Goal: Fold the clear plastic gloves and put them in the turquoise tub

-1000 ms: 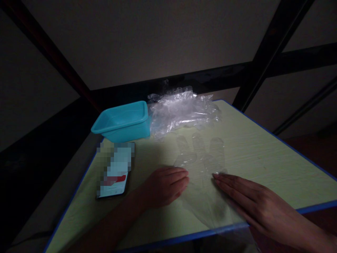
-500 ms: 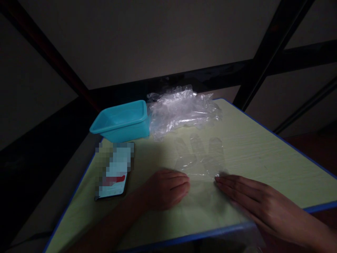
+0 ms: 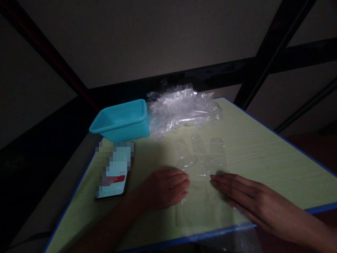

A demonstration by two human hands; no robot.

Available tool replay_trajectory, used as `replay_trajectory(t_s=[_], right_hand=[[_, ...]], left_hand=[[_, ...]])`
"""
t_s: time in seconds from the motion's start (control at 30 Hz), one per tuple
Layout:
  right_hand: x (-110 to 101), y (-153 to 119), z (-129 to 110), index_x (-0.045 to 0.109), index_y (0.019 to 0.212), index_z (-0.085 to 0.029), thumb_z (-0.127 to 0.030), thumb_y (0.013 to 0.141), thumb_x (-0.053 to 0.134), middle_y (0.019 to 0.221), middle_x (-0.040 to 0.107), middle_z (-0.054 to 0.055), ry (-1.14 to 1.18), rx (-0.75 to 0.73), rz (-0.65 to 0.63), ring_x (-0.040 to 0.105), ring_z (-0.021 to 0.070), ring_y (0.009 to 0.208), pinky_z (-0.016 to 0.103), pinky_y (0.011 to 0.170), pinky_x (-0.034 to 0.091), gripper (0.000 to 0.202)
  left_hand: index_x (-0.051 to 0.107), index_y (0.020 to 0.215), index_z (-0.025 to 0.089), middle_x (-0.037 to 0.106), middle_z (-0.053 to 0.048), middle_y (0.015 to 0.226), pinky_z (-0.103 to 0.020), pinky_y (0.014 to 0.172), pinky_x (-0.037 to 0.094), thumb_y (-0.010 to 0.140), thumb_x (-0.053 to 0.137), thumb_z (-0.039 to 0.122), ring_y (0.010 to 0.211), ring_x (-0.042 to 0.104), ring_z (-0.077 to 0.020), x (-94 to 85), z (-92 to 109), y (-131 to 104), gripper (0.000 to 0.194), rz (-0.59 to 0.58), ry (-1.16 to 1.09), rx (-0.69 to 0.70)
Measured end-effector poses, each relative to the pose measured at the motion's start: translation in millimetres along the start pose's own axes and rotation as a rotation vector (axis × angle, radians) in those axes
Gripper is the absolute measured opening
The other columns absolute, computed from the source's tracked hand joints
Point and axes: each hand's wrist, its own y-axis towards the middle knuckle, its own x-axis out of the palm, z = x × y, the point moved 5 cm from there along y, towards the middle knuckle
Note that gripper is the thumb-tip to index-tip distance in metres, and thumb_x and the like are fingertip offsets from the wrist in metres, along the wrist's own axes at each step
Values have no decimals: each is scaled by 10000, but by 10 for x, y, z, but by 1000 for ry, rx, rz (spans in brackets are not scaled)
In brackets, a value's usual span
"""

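A clear plastic disposable glove (image 3: 200,154) lies flat on the table, its finger shapes pointing away from me. Its lower part reaches over the near blue edge. My left hand (image 3: 168,188) rests palm down at the glove's left side, fingers together and slightly bent, tips touching the plastic. From the right, my right hand (image 3: 244,195) lies with straight fingers over the glove's right side. Its thumb is hidden beneath. Neither hand visibly pinches the plastic, though the undersides of both are out of sight.
A crumpled pile of clear plastic gloves (image 3: 181,109) lies at the table's back. Beside it on the left stands a turquoise plastic basket (image 3: 126,130). A lit phone (image 3: 116,179), partly pixelated, lies in front of the basket. The pale wooden table (image 3: 263,151) has a blue rim; a wall stands behind.
My right hand has slid slightly left over the glove, bringing its fingertips closer to my left hand. The glove's lower part has shifted a little and shows more plainly. The left hand is nearly still.
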Motion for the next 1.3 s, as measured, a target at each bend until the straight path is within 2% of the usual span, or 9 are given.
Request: replay_trajectory(t_s=[0.17,0.37,0.53,0.63,0.87,1.13,1.3], right_hand=[[27,-25,9,562,1204,-83,-133,903,353,1226,589,128,-6,-1,-32,544,207,1137,321,914,498,369],[39,-49,24,575,1185,-82,-124,902,349,1234,582,133,16,-1,-29,527,214,1157,341,934,486,364],[24,-52,39,554,1219,-125,-115,885,387,1236,588,99,88,31,9,519,202,1166,336,949,481,374],[21,-48,33,560,1208,-108,-113,887,381,1225,595,105,85,27,10,530,214,1154,348,935,495,368],[37,-70,58,541,1235,-144,-101,866,416,1243,584,89,132,55,4,509,207,1177,345,948,488,393],[58,-69,41,563,1203,-110,-107,879,381,1229,592,104,79,39,-11,527,216,1158,352,924,504,372],[47,-65,57,537,1236,-137,-129,881,411,1239,586,96,127,60,-3,532,198,1153,349,951,482,376]], left_hand=[[590,930,101,702,-75,881,-290,732,556,870,489,170,806,650,-167,-18,-77,-15,137,-29,107,-46],[579,937,102,695,-71,859,-288,714,556,860,492,113,782,645,-155,26,-110,-27,117,-26,53,-66],[523,1110,123,666,-101,968,-304,738,555,860,504,193,874,630,-168,31,-234,-100,261,21,-79,-262],[520,1126,132,655,-104,1005,-317,774,549,853,513,197,918,622,-173,44,-280,-133,281,15,-112,-320],[576,1011,128,661,-91,920,-290,735,548,849,512,167,851,628,-160,59,-284,-124,178,16,-154,-299],[599,953,111,661,-91,878,-274,714,539,870,494,173,809,622,-152,48,-278,-107,147,10,-145,-279],[617,892,129,665,-73,846,-265,696,526,867,500,163,779,617,-143,62,-282,-104,124,-11,-166,-281]])
